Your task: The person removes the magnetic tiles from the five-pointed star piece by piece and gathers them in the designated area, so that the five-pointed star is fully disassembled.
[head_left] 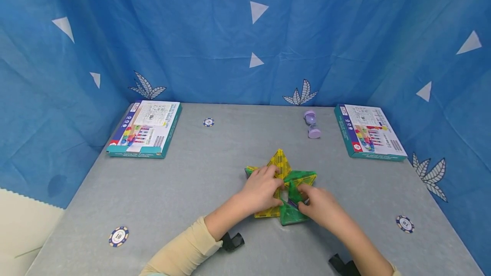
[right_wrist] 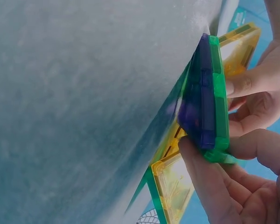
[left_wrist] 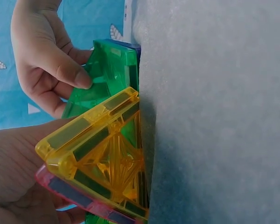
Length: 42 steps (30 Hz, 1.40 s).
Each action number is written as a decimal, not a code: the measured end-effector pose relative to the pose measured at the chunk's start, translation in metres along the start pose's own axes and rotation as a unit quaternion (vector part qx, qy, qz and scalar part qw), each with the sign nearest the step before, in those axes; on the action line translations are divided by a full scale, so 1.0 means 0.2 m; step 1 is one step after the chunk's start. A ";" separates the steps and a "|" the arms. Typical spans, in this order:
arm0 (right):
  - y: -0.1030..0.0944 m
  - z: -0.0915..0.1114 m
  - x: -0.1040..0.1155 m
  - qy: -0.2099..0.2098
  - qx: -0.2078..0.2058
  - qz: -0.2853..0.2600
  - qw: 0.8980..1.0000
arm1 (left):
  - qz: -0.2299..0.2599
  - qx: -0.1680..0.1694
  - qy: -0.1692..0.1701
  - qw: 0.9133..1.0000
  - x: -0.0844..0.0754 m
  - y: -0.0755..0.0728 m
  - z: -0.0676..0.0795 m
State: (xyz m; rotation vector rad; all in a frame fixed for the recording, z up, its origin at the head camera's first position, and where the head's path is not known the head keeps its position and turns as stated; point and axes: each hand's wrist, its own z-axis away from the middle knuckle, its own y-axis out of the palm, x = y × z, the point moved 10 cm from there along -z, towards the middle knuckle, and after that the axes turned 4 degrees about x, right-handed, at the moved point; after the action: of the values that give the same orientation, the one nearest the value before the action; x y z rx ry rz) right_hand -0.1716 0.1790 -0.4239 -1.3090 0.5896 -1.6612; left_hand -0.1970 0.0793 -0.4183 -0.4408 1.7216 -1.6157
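Translucent magnetic tiles form a star-like shape on the table, with yellow tiles mostly on the left and green tiles on the right. My left hand grips the tiles from the left, fingers over the yellow part and thumb at a green edge. In the left wrist view a pink tile lies against a yellow tile. My right hand pinches a green tile together with the purple tile layered against it. The left fingers partly hide the star's middle.
Flat printed boxes stand at back left and back right. A purple hourglass lies near the right box. Poker chips lie at the back, front left and right. Behind hangs a blue curtain.
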 end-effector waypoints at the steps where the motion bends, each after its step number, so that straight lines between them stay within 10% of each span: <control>1: 0.00 0.00 0.00 0.001 -0.002 -0.002 1.000 | 0.001 -0.001 0.001 1.000 0.00 0.00 0.00; 26: -0.11 0.06 0.06 -0.077 -0.076 -0.053 0.993 | -0.008 -0.001 0.008 1.000 0.00 -0.01 0.01; 34: -0.39 -0.02 -0.03 -0.068 -0.108 -0.081 0.989 | -0.001 0.004 0.000 1.000 0.02 -0.01 0.02; 42: -0.60 -0.28 -0.25 -0.057 -0.081 0.024 0.995 | 0.004 0.013 0.001 1.000 0.01 -0.02 0.02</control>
State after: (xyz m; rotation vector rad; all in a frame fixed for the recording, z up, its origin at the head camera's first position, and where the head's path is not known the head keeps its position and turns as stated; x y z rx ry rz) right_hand -0.2666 0.2691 -0.3708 -1.4832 0.6927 -1.5148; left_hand -0.1961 0.0737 -0.4149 -0.4199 1.6992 -1.6311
